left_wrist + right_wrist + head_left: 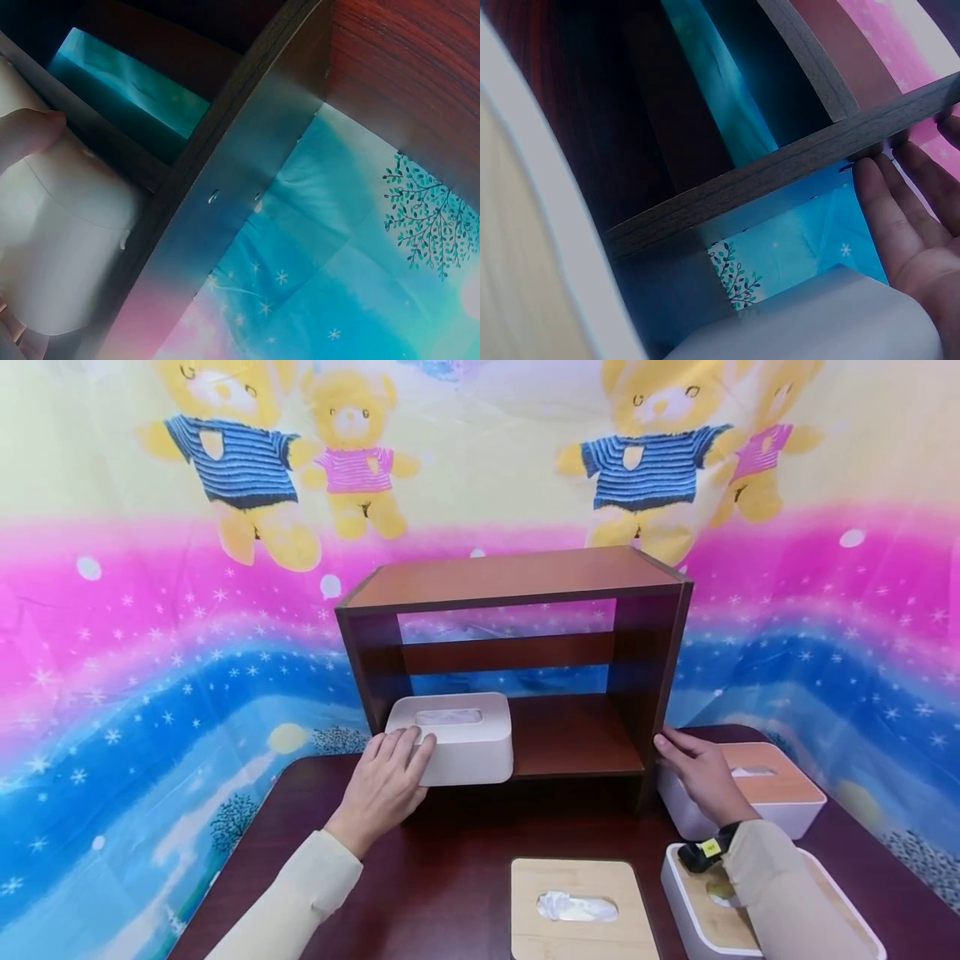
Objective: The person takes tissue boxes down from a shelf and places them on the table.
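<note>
A white tissue box (472, 756) with an oval slot on top sits at the left front of the wooden shelf's (517, 581) lower board, its front jutting past the edge. My left hand (386, 781) grips this box from its left front corner; the left wrist view shows the thumb (34, 131) on one face and fingertips low on another. At the shelf's right side panel (648, 685), my right hand (701, 772) touches the outer face near the front edge with fairly straight fingers, as the right wrist view (911, 217) shows.
Right of the shelf stands a tissue box with an orange-brown lid (780, 777). Nearer, under the right forearm, is another with a light wood lid (817, 902). A third wood-lidded box (577, 885) stands at the front middle of the dark table (450, 877). A printed cloth (480, 460) hangs behind.
</note>
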A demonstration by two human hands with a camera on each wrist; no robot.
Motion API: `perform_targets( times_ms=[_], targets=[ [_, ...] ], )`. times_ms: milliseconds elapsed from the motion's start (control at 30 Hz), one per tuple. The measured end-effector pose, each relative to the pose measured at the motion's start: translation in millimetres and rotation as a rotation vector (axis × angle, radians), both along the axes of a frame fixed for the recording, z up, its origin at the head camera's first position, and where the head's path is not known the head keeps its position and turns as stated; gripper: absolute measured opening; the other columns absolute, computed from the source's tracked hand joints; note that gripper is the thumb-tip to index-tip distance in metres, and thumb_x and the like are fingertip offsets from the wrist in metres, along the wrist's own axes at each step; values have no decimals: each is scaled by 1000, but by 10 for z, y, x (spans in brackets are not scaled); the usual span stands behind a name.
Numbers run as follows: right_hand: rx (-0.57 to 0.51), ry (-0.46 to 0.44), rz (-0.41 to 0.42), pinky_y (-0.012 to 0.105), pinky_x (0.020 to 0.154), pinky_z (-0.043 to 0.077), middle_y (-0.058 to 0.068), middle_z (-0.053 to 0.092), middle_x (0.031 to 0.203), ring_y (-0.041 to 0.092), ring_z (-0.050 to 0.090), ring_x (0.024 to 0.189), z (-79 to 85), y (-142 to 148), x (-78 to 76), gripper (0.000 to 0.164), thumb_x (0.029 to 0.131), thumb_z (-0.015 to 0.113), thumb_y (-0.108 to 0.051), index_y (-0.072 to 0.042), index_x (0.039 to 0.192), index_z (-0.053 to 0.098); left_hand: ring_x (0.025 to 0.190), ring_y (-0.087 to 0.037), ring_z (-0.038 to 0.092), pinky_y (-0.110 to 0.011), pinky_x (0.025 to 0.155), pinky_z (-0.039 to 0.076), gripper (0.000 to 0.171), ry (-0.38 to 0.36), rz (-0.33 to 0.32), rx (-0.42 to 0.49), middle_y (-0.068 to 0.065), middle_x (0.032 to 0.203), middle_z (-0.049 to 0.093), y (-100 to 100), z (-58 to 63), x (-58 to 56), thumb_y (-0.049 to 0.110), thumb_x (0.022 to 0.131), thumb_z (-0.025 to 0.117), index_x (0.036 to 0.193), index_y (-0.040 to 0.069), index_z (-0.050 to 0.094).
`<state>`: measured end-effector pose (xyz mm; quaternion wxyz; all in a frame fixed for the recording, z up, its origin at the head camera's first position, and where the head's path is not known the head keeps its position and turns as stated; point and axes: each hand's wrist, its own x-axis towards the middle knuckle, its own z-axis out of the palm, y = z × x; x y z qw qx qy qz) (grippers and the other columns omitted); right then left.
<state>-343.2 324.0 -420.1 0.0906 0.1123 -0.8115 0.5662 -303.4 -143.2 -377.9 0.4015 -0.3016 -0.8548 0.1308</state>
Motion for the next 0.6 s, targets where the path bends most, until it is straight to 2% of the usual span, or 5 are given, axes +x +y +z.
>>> perform_targets(
  times_ms=[367,600],
  targets=[
    [-1,-1,-3,35,85,39,16,33,138,28,49,111,7,12,14,57,89,46,-44,-20,138,31,107,-34,42,-45,87,36,75,23,-27,0,-20,122,43,-10,-7,44,35,66,71,128,5,40],
    [2,2,4,35,85,39,17,32,138,30,48,111,15,-8,22,59,89,45,-44,-16,139,29,107,-34,42,-45,87,36,74,18,-26,4,-19,121,44,-38,-35,89,36,67,70,128,5,40]
  ],
)
